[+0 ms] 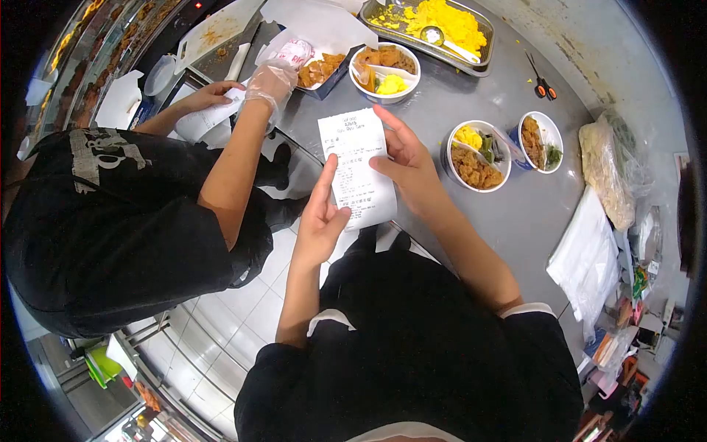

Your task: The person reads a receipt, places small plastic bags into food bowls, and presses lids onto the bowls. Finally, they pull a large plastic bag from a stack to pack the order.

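Note:
A long printed receipt [359, 173] is held up in front of me, over the table's near edge. My left hand [319, 219] pinches its lower left side, thumb on the print. On the upper right side, my right hand [403, 158] grips it with the thumb in front and fingers behind. Just beyond the receipt stands a divided bowl [384, 72] with fried food and yellow scrambled egg. To the right of my right hand are a second bowl [477, 156] of egg, greens and fried pieces, and a smaller bowl [540, 142] with fried pieces and greens.
At the left a co-worker's gloved hand [271, 87] is beside an open food box [318, 74]. A metal tray [482, 68] of yellow egg with a ladle [433, 35] lies at the back. Scissors [543, 87], a plastic bag [607, 169] and white bags [585, 254] lie along the right.

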### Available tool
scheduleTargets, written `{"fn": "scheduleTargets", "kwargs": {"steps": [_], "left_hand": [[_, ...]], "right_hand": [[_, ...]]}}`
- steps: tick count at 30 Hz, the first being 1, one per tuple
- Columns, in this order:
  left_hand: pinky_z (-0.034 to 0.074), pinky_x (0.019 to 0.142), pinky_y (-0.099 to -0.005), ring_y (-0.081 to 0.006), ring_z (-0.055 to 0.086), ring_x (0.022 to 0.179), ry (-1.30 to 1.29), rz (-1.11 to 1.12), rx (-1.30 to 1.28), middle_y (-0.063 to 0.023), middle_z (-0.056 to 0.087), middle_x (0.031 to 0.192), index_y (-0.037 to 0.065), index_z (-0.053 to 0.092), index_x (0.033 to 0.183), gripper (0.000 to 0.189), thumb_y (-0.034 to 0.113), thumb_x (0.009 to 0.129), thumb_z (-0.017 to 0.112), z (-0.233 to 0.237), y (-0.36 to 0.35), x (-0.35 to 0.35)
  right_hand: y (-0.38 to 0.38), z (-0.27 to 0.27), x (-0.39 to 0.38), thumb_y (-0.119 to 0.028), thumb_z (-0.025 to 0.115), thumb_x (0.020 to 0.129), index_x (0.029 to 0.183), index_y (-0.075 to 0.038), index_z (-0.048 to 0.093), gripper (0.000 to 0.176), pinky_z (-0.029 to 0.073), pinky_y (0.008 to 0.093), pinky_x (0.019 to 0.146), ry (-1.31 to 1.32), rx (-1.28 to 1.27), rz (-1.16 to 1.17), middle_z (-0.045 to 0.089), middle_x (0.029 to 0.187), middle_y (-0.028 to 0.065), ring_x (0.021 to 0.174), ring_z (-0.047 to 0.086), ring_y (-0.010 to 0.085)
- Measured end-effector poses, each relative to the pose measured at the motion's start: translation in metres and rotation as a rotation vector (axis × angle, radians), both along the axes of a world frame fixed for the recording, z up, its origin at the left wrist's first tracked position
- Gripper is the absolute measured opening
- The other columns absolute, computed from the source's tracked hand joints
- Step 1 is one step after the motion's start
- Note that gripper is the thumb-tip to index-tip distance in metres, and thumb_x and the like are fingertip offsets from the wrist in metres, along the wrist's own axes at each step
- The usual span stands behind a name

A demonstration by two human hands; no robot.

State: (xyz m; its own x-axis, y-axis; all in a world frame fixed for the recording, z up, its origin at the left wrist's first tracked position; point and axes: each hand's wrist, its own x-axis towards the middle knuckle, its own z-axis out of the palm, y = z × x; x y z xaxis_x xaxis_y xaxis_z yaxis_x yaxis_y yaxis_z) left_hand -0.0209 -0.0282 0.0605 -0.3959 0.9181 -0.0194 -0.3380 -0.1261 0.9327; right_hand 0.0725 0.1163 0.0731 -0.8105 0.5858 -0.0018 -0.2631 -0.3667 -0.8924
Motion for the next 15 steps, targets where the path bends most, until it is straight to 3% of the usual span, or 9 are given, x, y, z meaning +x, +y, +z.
{"fn": "scheduleTargets", "kwargs": {"steps": [9,15], "left_hand": [[0.031,0.097,-0.0282,-0.0189,0.026,0.128,-0.066,0.052,0.039,-0.0159,0.016,0.143,0.006,0.002,0.14,0.077,-0.013,0.076,0.04,-0.002,0.0,0.015],[0.04,0.085,-0.0244,-0.0161,0.047,0.111,-0.175,0.052,-0.066,-0.0131,0.044,0.126,0.004,0.011,0.138,0.063,-0.003,0.084,0.041,-0.01,0.001,0.016]], "right_hand": [[-0.007,-0.009,0.009,0.01,0.052,0.072,0.136,-0.008,0.026,0.071,0.035,0.0291,0.094,0.064,-0.038,-0.04,0.049,0.121,0.0117,0.11,0.047,0.0169],[-0.01,-0.009,0.017,0.009,0.052,0.072,0.135,-0.005,0.027,0.069,0.035,0.0295,0.094,0.047,-0.014,-0.065,0.047,0.124,0.0138,0.111,0.045,0.0172]]}}
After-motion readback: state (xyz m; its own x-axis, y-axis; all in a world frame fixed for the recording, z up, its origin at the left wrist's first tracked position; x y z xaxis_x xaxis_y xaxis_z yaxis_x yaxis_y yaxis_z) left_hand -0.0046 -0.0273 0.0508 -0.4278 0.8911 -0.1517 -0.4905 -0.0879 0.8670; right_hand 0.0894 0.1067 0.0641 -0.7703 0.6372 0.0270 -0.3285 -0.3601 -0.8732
